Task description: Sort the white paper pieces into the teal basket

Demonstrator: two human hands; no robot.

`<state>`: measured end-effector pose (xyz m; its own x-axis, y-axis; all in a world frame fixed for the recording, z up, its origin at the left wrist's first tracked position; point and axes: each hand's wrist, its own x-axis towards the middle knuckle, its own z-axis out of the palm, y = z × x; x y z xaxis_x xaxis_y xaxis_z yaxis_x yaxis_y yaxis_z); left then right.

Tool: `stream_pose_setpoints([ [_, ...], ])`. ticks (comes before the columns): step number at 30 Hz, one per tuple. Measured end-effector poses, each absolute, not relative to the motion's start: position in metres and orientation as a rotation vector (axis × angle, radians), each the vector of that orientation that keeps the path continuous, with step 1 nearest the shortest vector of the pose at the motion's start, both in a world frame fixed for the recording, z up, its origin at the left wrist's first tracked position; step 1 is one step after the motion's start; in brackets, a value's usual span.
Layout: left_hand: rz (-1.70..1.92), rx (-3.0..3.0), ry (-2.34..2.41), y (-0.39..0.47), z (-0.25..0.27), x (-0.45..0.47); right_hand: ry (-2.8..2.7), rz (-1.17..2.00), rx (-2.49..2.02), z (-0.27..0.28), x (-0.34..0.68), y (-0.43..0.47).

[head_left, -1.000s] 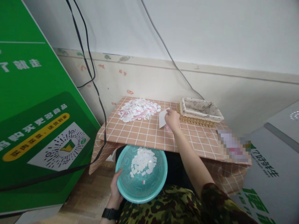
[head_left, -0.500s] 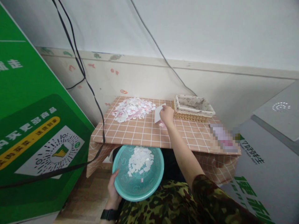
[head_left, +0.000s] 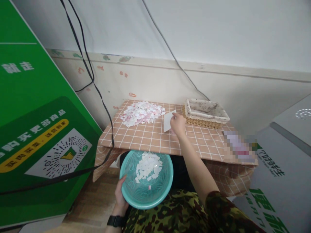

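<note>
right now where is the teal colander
In the head view, the teal colander is low, slightly left of centre, its left side held by the left hand, just below the near edge of the checked tablecloth.

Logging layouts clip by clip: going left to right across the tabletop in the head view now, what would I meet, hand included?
Heap of paper scraps → white paper piece → right hand → cloth-lined wicker basket → pixelated item.

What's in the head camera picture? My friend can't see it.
The left hand holds a teal basket of paper scraps; the right hand holds white paper over a checked tablecloth. On it sit a scrap heap and a cloth-lined wicker basket.
</note>
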<state>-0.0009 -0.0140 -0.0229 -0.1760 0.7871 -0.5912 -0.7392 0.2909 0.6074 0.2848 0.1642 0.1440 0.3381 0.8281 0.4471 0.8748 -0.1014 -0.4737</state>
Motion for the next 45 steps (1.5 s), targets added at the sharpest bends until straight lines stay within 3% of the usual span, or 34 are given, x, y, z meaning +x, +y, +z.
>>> stream_pose_setpoints([
  [45, 1.298, 0.010, 1.038, -0.015, -0.023, 0.000, -1.577, 0.028, -1.763, 0.140, 0.240, 0.149],
])
